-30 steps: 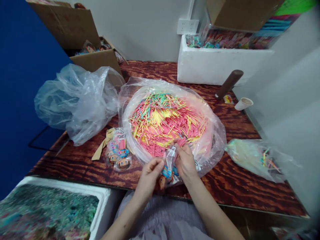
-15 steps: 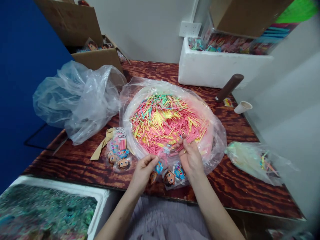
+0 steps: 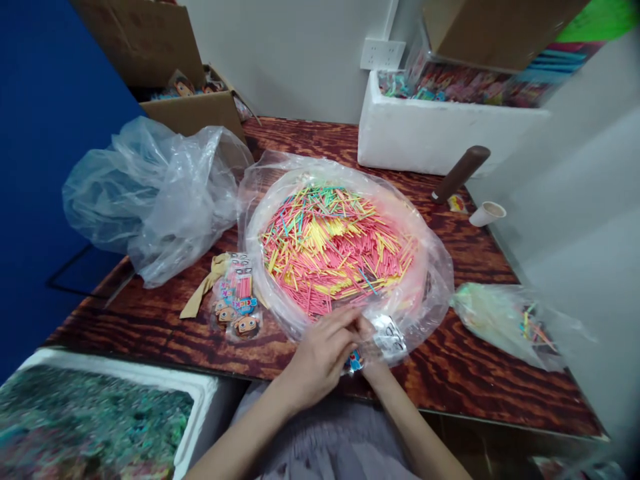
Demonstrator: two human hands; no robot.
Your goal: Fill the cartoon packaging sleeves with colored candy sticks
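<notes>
My left hand [image 3: 324, 355] and my right hand [image 3: 373, 357] meet at the near rim of the basin. Fingers of both are closed around a small clear packet [image 3: 390, 337] with a white part showing black marks. A blue printed piece [image 3: 354, 361] shows below the fingers. My left hand covers much of my right, and what lies between the fingertips is hidden. Behind them, a plastic-lined round basin [image 3: 425, 267] holds a heap of thin pink, yellow and green sticks [image 3: 335, 250]. To the left lie packets with cartoon faces [image 3: 245, 325], one with pink sticks inside.
Crumpled clear plastic [image 3: 175, 193] and a tan cloth strip [image 3: 205, 287] lie left. A foam box [image 3: 445, 137], brown cylinder [image 3: 460, 175], paper cup [image 3: 487, 214] and tied bag [image 3: 493, 320] stand or lie right. A cardboard box [image 3: 195, 113] is behind; another foam box [image 3: 200, 383] sits front left.
My left hand has moved right to meet my right hand, which has come lower and turned inward. The pink sticks it held are now out of sight. The packet's white part now shows at right.
</notes>
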